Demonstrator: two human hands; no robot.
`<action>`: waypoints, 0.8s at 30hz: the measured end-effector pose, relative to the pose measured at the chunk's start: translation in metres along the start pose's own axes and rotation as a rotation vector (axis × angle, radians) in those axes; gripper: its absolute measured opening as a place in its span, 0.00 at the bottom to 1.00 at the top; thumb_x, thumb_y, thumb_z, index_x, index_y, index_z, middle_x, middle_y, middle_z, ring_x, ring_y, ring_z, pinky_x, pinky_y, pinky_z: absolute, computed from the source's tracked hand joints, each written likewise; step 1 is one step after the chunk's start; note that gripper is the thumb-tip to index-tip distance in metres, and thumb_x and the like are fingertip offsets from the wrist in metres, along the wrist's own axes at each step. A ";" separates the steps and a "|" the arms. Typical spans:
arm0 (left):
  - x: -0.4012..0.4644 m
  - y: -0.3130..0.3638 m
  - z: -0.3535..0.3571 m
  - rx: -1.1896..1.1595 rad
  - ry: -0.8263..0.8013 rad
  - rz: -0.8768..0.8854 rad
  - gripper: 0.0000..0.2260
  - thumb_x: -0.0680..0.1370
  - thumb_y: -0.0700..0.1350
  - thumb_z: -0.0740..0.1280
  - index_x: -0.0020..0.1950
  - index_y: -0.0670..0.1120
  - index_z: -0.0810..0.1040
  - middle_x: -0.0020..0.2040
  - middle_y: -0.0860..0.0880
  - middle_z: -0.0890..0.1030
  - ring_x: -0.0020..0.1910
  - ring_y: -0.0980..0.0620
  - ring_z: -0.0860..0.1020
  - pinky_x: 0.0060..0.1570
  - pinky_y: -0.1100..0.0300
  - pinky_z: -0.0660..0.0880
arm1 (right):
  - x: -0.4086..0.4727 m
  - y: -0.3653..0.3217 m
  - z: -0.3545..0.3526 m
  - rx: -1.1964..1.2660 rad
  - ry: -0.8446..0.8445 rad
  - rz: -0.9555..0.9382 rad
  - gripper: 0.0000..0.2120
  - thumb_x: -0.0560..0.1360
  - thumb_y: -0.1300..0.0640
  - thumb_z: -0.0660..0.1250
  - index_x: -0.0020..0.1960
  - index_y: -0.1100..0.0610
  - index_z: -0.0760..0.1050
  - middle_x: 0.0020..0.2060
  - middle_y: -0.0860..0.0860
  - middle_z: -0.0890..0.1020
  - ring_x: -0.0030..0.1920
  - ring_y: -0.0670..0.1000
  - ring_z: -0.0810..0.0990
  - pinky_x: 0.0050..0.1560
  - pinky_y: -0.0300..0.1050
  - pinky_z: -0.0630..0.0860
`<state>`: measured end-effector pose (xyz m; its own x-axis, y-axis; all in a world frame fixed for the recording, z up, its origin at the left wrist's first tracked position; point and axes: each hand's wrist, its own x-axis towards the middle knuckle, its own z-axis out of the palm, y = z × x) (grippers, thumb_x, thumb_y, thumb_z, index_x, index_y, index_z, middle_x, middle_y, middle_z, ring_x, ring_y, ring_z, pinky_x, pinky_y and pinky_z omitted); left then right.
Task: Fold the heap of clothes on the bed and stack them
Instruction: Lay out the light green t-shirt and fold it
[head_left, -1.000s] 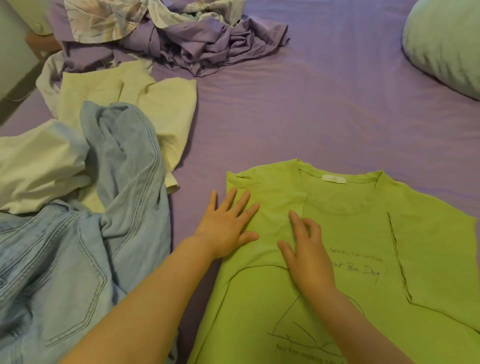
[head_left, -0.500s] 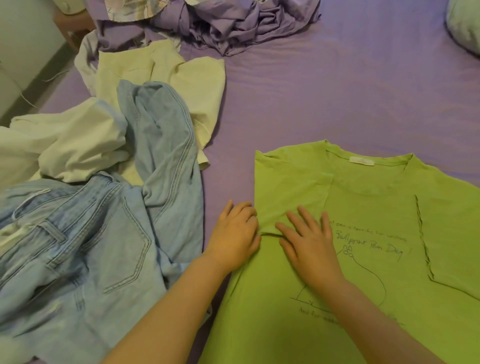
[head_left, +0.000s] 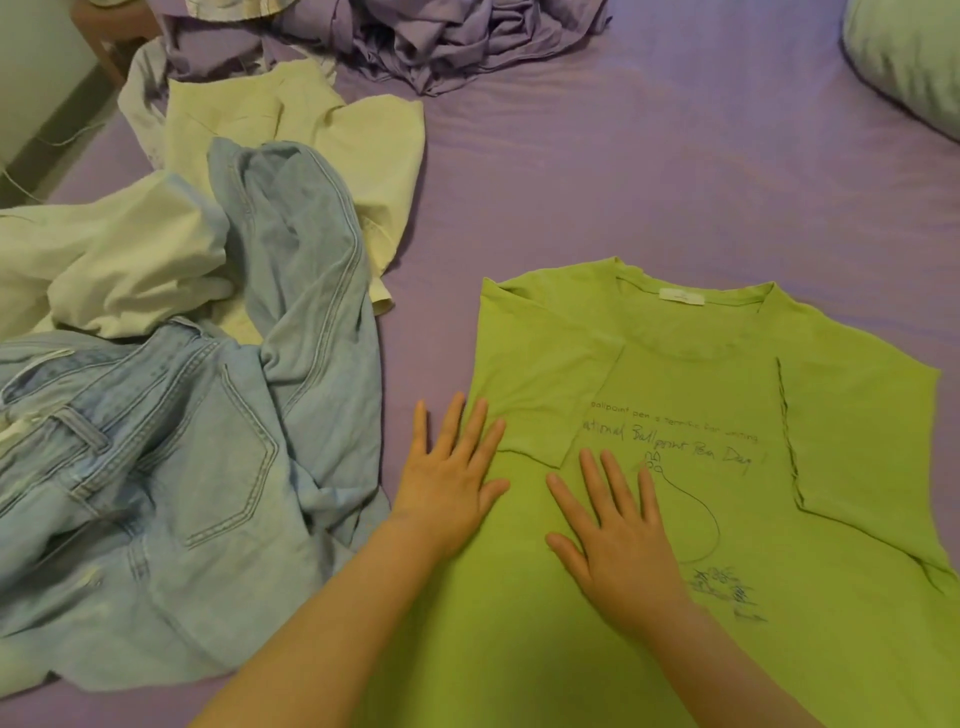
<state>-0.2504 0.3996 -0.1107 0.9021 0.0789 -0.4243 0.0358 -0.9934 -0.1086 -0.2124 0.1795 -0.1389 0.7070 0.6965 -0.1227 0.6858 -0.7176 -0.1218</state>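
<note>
Green T-shirt (head_left: 701, 519): flat, collar away from us, left sleeve folded in; our left hand (head_left: 449, 483) and right hand (head_left: 618, 540), 2 spread palms, press its left side.

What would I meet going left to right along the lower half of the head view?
Blue jeans → left hand → right hand → printed drawing on the green T-shirt → the shirt's folded right sleeve.

Matt cotton-ish tee (head_left: 675, 597), denim jeans (head_left: 182, 467).

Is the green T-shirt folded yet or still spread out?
Partly folded: green T-shirt lies flat, both sleeves turned in, body full length.
</note>
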 end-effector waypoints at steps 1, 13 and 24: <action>-0.006 0.008 0.005 0.014 0.023 0.002 0.32 0.75 0.63 0.31 0.76 0.49 0.36 0.77 0.46 0.36 0.74 0.43 0.32 0.69 0.36 0.32 | -0.014 0.000 0.001 0.005 0.001 0.006 0.29 0.78 0.37 0.48 0.76 0.47 0.57 0.75 0.57 0.58 0.76 0.59 0.54 0.70 0.65 0.53; -0.142 0.155 0.026 -0.243 0.045 0.373 0.20 0.74 0.50 0.55 0.61 0.47 0.78 0.63 0.44 0.77 0.64 0.43 0.75 0.61 0.48 0.74 | -0.189 0.001 0.002 0.094 -0.096 0.016 0.26 0.74 0.40 0.54 0.68 0.49 0.66 0.71 0.59 0.68 0.73 0.59 0.59 0.69 0.59 0.54; -0.241 0.187 0.058 -0.181 -0.036 0.425 0.11 0.76 0.48 0.56 0.47 0.43 0.74 0.43 0.44 0.74 0.39 0.44 0.75 0.34 0.55 0.66 | -0.301 -0.030 0.016 0.296 -0.004 0.031 0.14 0.59 0.60 0.79 0.42 0.51 0.81 0.59 0.57 0.79 0.63 0.56 0.68 0.60 0.51 0.73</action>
<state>-0.4866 0.1991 -0.0811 0.8375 -0.3388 -0.4288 -0.2566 -0.9365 0.2388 -0.4491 -0.0087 -0.1137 0.7258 0.6744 -0.1353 0.5830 -0.7075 -0.3994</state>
